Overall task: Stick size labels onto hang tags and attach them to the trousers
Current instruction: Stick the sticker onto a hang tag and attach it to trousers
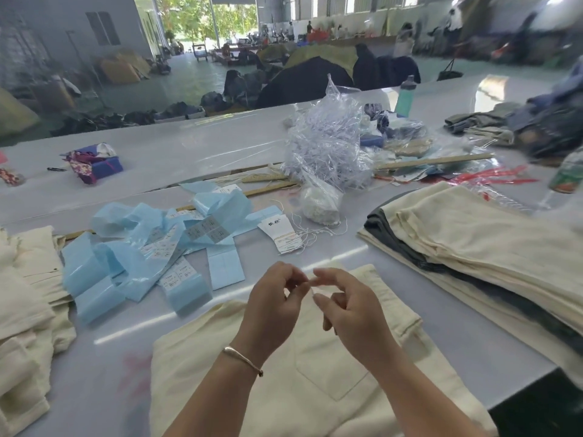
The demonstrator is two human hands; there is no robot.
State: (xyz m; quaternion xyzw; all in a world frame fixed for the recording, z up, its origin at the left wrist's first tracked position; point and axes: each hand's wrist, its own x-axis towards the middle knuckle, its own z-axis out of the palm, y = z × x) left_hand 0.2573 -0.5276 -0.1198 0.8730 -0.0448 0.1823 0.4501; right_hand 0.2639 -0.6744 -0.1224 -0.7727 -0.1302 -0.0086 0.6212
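Pinching thin string over cream trousers, both hands.

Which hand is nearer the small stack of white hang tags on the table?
Left. The left hand is just below the hang tags and almost in line with them; the right hand is below too, but further to the right.

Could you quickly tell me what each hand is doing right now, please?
Left hand: pinching a thin white string.
Right hand: pinching the same string.
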